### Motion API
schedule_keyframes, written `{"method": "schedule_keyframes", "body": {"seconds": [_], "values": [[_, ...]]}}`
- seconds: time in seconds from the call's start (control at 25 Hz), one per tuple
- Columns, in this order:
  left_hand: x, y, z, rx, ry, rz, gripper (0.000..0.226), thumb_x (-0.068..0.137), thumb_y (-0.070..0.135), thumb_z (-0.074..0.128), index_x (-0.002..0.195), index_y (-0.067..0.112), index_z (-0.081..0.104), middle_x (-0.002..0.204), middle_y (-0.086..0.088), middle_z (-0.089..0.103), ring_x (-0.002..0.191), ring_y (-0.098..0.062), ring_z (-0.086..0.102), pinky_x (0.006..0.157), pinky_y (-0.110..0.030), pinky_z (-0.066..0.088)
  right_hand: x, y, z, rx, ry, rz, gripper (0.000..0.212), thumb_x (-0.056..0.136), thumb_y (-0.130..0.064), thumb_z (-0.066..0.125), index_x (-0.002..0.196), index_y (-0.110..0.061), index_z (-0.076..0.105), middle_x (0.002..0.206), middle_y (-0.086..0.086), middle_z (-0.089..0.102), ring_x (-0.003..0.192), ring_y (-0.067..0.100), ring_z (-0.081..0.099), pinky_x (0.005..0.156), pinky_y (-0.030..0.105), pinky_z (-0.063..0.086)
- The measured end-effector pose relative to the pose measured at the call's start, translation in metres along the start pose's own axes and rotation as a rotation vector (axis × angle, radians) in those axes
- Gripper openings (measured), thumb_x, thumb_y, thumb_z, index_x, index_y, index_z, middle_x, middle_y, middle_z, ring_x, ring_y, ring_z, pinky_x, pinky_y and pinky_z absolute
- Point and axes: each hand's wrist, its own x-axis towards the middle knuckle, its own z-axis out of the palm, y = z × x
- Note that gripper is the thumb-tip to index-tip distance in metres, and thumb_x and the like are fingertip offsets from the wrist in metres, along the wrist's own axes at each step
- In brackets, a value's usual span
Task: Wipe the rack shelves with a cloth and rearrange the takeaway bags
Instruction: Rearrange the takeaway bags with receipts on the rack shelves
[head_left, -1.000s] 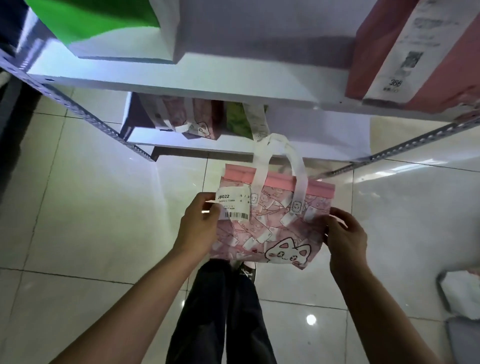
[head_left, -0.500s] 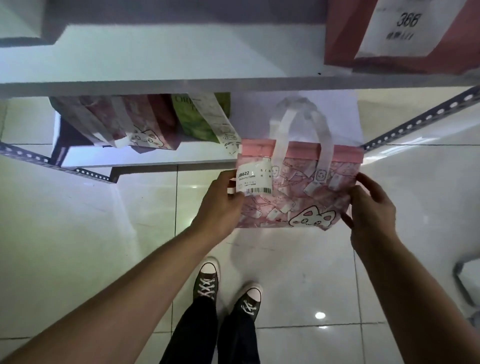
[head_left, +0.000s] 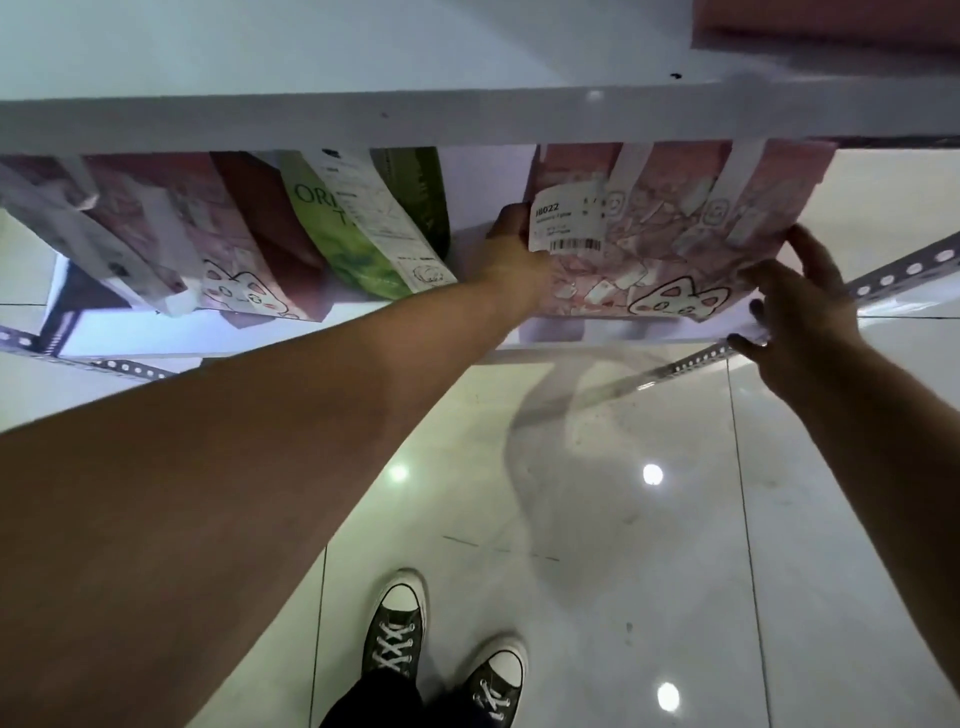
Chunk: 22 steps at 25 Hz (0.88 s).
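Note:
A pink takeaway bag (head_left: 670, 244) with a cat print, white handles and a barcode label stands on the lower white shelf (head_left: 550, 338), at its right end. My left hand (head_left: 517, 260) grips the bag's left edge beside the label. My right hand (head_left: 800, 306) lies with spread fingers at the bag's lower right corner, over the shelf's front edge. The bag's top is hidden behind the upper shelf (head_left: 467, 119). No cloth is visible.
Further left on the lower shelf stand a green bag (head_left: 358, 244) with a long receipt and pink cat-print bags (head_left: 208, 249). A red bag (head_left: 831, 21) sits on the upper shelf. Perforated metal rack rails (head_left: 904, 273) frame the shelf. My sneakers (head_left: 400, 629) stand on glossy floor tiles.
Both hands carried the pink bag forward from above the floor and onto the lower shelf's right end. My right hand's fingers have spread out at the bag's corner.

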Motion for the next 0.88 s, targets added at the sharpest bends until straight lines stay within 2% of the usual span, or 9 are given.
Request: {"method": "schedule_keyframes", "body": {"seconds": [0.08,0.2,0.36,0.4,0.48,0.6,0.68,0.76,0.88], "values": [[0.009,-0.006,0.009,-0.037,-0.001,-0.027,0.035,0.101,0.016,0.054,0.134,0.026,0.049,0.128,-0.002,0.065,0.105,-0.022,0.063,0.077,-0.028,0.058,0.009,0.008,0.0,-0.003,-0.072,0.021,0.057,0.096,-0.017,0.063,0.142,-0.046,0.045,0.146,0.0,0.052,0.133,0.025,0.049,0.103,0.054,0.047],[0.019,-0.006,0.01,-0.076,-0.005,-0.019,0.036,0.101,0.013,0.053,0.134,0.026,0.047,0.131,-0.001,0.062,0.104,-0.018,0.059,0.069,-0.025,0.055,0.022,0.004,0.003,0.023,-0.129,-0.028,0.057,0.095,-0.013,0.061,0.142,-0.041,0.045,0.132,0.003,0.061,0.123,0.025,0.058,0.101,0.055,0.05],[0.028,0.007,0.004,-0.054,0.023,-0.023,0.039,0.101,0.009,0.049,0.136,0.024,0.046,0.133,-0.002,0.059,0.103,-0.018,0.054,0.058,-0.024,0.049,0.03,-0.008,0.013,0.01,-0.17,-0.083,0.055,0.096,-0.013,0.059,0.143,-0.038,0.044,0.124,0.0,0.063,0.113,0.021,0.064,0.088,0.044,0.055],[0.028,0.009,0.001,-0.037,0.016,-0.032,0.038,0.101,0.008,0.048,0.136,0.024,0.046,0.133,-0.003,0.059,0.105,-0.021,0.056,0.062,-0.026,0.052,0.03,-0.009,0.015,0.009,-0.158,-0.079,0.055,0.096,-0.013,0.058,0.143,-0.038,0.043,0.121,-0.002,0.064,0.11,0.019,0.065,0.084,0.04,0.055],[0.025,0.008,-0.004,0.004,-0.002,-0.046,0.042,0.099,0.003,0.05,0.135,0.023,0.045,0.135,-0.004,0.059,0.115,-0.026,0.06,0.08,-0.036,0.059,0.029,-0.006,0.019,0.021,-0.118,-0.067,0.056,0.096,-0.015,0.06,0.145,-0.036,0.043,0.114,-0.005,0.065,0.104,0.015,0.066,0.079,0.034,0.055],[0.009,0.002,-0.011,0.11,-0.003,0.004,0.038,0.097,0.007,0.052,0.133,0.021,0.049,0.132,-0.004,0.061,0.117,-0.026,0.06,0.093,-0.038,0.057,0.023,0.003,0.023,0.029,0.01,-0.067,0.06,0.094,-0.018,0.063,0.149,-0.03,0.041,0.104,-0.009,0.064,0.095,0.009,0.064,0.087,0.035,0.056],[-0.009,-0.009,-0.019,0.005,-0.065,0.05,0.038,0.097,0.008,0.053,0.133,0.019,0.054,0.131,-0.006,0.063,0.117,-0.026,0.06,0.098,-0.042,0.055,0.014,0.009,0.028,0.025,0.108,-0.077,0.062,0.091,-0.02,0.066,0.147,-0.028,0.041,0.095,-0.013,0.062,0.086,0.004,0.063,0.092,0.035,0.057],[-0.032,-0.031,-0.036,-0.081,-0.051,0.051,0.033,0.096,0.005,0.053,0.125,0.016,0.062,0.125,-0.006,0.066,0.112,-0.026,0.063,0.097,-0.043,0.054,-0.004,0.018,0.04,0.013,0.157,-0.093,0.057,0.088,-0.021,0.064,0.141,-0.028,0.044,0.097,-0.01,0.066,0.091,0.004,0.065,0.096,0.038,0.056],[-0.059,-0.074,-0.069,-0.037,0.11,-0.037,0.031,0.094,0.005,0.049,0.114,0.019,0.068,0.117,0.0,0.07,0.105,-0.025,0.066,0.087,-0.031,0.054,-0.038,0.039,0.062,-0.039,0.157,-0.126,0.049,0.085,-0.019,0.06,0.132,-0.03,0.051,0.111,-0.002,0.071,0.105,0.02,0.069,0.099,0.044,0.054]]}}
